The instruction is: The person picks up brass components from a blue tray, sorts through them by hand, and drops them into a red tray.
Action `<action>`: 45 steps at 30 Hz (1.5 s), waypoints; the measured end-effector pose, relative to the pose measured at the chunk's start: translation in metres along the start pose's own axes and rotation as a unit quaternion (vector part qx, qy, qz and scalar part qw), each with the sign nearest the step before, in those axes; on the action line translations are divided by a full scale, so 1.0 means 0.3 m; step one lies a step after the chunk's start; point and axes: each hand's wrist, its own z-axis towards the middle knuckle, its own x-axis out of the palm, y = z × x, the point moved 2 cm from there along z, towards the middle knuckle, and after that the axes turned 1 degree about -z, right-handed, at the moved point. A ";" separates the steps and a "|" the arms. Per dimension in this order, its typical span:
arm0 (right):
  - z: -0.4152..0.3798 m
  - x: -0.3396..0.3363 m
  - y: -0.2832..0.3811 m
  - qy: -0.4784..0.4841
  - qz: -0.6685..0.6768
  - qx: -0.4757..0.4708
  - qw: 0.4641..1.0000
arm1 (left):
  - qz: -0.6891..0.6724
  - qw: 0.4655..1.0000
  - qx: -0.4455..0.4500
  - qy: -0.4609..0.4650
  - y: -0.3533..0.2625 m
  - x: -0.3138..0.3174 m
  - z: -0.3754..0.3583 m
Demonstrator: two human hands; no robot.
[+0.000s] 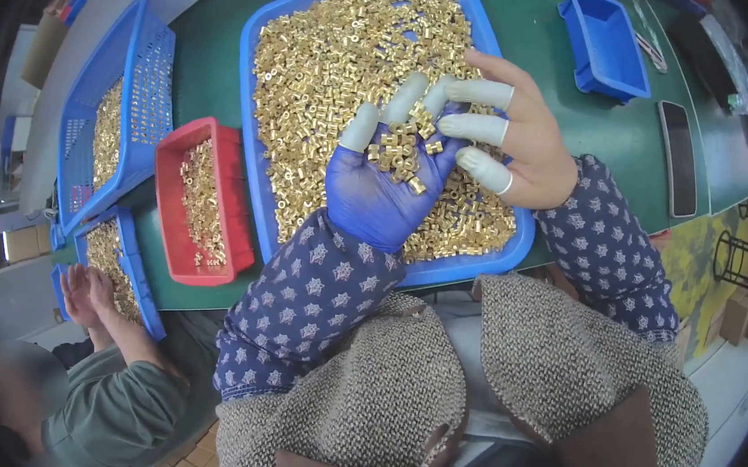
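My left hand (379, 184), in a blue glove with white finger cots, lies palm up over the big blue tray (253, 132). A small heap of brass pieces (400, 146) rests on its fingers and palm. My right hand (514, 139), bare but for white finger cots, hovers beside it with fingers spread, the fingertips touching the pieces on the left hand. The tray underneath is filled with several hundred small brass pieces (346, 51).
A red bin (172, 178) of brass pieces sits left of the tray. Blue baskets (138, 67) with more pieces stand further left. An empty blue bin (608, 44) and a phone (676, 159) lie at right. A co-worker's hands (85, 291) work at lower left.
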 end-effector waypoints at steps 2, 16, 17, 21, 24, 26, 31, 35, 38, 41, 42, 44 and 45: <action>-0.002 0.006 0.002 0.024 -0.005 -0.003 1.000 | -0.003 0.999 -0.036 -0.006 -0.002 -0.004 -0.008; -0.019 0.024 -0.015 -0.006 -0.041 0.014 0.999 | 0.074 0.996 0.015 -0.042 0.003 -0.009 0.000; -0.017 0.024 -0.017 -0.004 -0.045 0.006 0.999 | 0.110 0.993 0.021 -0.046 0.004 -0.007 0.000; -0.012 0.019 -0.017 -0.020 -0.049 -0.004 0.999 | 0.059 0.997 0.001 -0.040 0.010 -0.005 -0.001; -0.013 0.012 -0.017 -0.030 -0.047 0.004 0.998 | 0.056 0.996 0.014 -0.072 0.009 -0.009 -0.004; -0.012 0.010 -0.015 -0.032 -0.037 0.011 0.999 | -0.026 0.997 -0.063 -0.021 0.001 -0.017 -0.006; -0.004 0.010 -0.012 0.015 -0.025 0.013 0.999 | 0.044 0.995 -0.012 -0.089 0.023 -0.018 -0.007; 0.011 -0.009 -0.003 0.031 -0.049 0.021 0.998 | 0.017 0.993 0.014 -0.116 0.023 -0.022 -0.001; -0.009 0.005 -0.014 0.014 -0.041 0.039 0.998 | 0.027 0.992 0.012 -0.126 0.025 -0.014 -0.004; -0.016 -0.002 -0.019 -0.015 -0.032 0.021 0.999 | 0.052 0.996 -0.003 -0.079 0.016 -0.022 -0.005; -0.006 -0.001 -0.016 -0.015 -0.024 0.003 1.000 | 0.042 0.997 -0.007 -0.068 0.017 -0.022 -0.003; 0.009 0.000 -0.003 -0.014 0.006 -0.066 0.998 | 0.003 0.999 -0.027 -0.027 0.021 -0.022 0.000; 0.010 -0.002 0.003 0.005 0.010 -0.058 0.998 | 0.012 0.999 -0.030 -0.038 0.023 -0.014 0.001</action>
